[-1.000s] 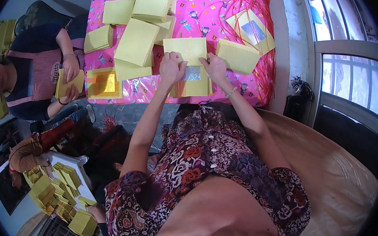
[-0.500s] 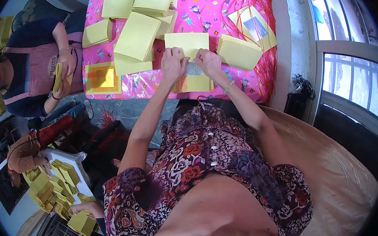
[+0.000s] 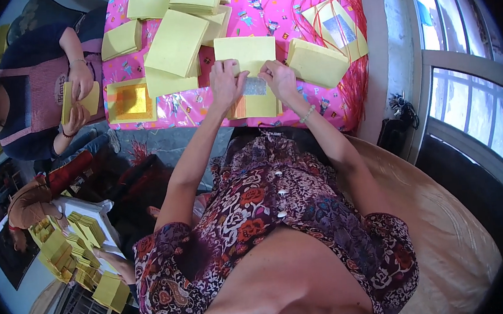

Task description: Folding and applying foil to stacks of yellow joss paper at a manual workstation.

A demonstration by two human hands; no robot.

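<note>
A yellow joss paper sheet lies at the near edge of the pink table, its far part raised or folded behind my fingers. My left hand is closed on the sheet's left side, fingers curled and thumb pointing inward. Opposite it, my right hand pinches the sheet between thumb and fingers. Between the two hands a silver foil patch shows. Nearer to me is more yellow paper with an orange strip at its left; whether it is one sheet or several I cannot tell.
Folded yellow paper stacks spread over the left of the pink tablecloth. A gold-foil sheet lies near the left edge. On the right are another folded stack and red strings. A co-worker at left holds yellow paper.
My hands stay on the sheet with only a slight shift. The co-worker's yellow bundle has turned and spread wider. The whole view has moved a little.
</note>
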